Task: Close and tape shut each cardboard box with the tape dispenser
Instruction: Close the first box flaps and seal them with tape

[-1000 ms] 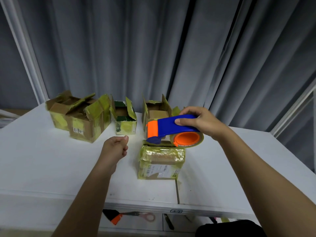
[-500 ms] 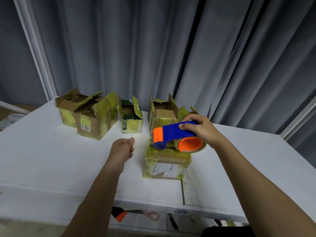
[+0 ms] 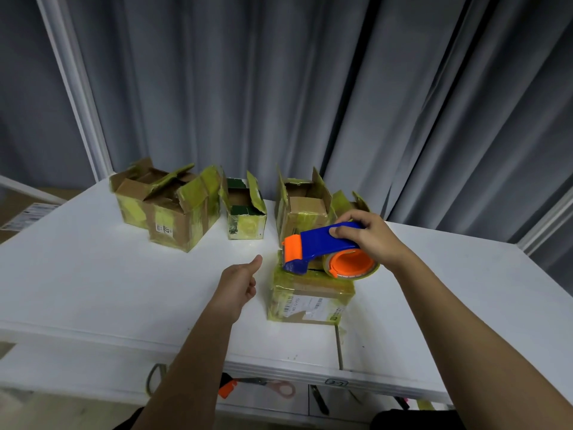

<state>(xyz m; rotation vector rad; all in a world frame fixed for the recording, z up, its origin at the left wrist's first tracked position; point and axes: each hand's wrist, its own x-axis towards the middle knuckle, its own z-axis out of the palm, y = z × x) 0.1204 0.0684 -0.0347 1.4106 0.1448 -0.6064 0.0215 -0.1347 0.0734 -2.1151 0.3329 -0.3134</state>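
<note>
The right hand grips the blue and orange tape dispenser by its blue handle, fingers curled round it. The dispenser is above the closed box, and its orange front end is at the far left edge of the box top; I cannot tell if it touches the box. This closed box stands near the front of the white worktop and is covered with yellowish tape, with a label on its front side.

The left hand holds nothing. It is just beside the closed box on its left, fingers loosely curled and thumb pointing forward.

At the back of the worktop there are open boxes in a row: a big box on the left with its flaps up, a small green box in the middle, and an open brown box right behind the dispenser. Gray curtains hang behind the worktop. Under its front edge, scissors with an orange part are visible.
</note>
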